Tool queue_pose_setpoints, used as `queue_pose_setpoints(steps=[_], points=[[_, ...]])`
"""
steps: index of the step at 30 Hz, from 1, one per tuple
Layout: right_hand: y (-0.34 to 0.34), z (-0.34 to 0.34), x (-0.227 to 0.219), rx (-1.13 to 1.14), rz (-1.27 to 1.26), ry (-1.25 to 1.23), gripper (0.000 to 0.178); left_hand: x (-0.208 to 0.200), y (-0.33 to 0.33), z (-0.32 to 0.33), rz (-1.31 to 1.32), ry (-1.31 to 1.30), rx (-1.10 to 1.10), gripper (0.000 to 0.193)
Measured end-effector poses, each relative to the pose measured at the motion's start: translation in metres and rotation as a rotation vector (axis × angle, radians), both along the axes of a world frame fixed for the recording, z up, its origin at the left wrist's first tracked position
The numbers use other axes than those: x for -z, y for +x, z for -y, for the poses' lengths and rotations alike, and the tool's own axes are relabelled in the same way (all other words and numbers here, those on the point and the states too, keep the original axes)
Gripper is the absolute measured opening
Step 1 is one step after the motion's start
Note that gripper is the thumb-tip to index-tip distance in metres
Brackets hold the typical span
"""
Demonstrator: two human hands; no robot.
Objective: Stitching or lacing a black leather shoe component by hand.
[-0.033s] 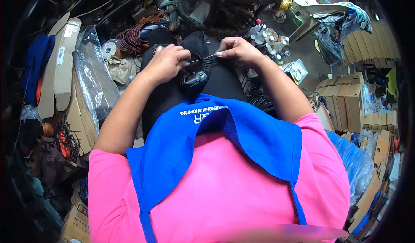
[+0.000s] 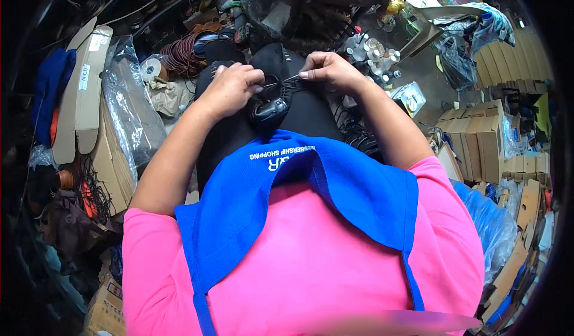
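On my black-clad lap lies a black shoe (image 2: 270, 110), its rounded, glossy end toward me. Pale stitch-like marks show on dark material at its far side. My right hand (image 2: 330, 71) pinches a thin, light metal needle (image 2: 291, 78) at the shoe's right edge, its tip pointing left. Across from it, my left hand (image 2: 235, 86) is closed at the shoe's left side, fingers curled together. A thin pale line runs from those fingers over the shoe; whether it is thread or a tool is too small to tell.
Small white bottles (image 2: 373, 55) cluster beyond my right hand, near a clear container (image 2: 409, 98). Coiled brown cord (image 2: 182, 58) and a spool (image 2: 152, 68) lie at the left. Cardboard sheets (image 2: 89, 90) stand farther left; stacked boxes (image 2: 475, 138) are at the right.
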State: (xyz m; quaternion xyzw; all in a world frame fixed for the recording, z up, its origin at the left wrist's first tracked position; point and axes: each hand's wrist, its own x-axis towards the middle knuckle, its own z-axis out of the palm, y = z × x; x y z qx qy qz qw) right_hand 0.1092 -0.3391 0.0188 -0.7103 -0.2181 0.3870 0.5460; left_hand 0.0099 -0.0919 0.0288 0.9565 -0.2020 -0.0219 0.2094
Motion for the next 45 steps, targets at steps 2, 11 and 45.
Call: queue_pose_setpoints(steps=[2, 11, 45], points=[[-0.003, 0.001, 0.003, -0.004, 0.022, 0.021, 0.02, 0.002, -0.004, 0.001, -0.027, -0.061, -0.051, 0.012], [-0.023, 0.028, -0.001, -0.072, 0.408, -0.182, 0.016, -0.001, 0.008, 0.018, -0.147, -0.126, -0.032, 0.015], [0.023, 0.076, -0.04, -0.28, 0.999, -0.858, 0.011, -0.002, -0.063, -0.113, -0.01, 0.025, -0.363, 0.01]])
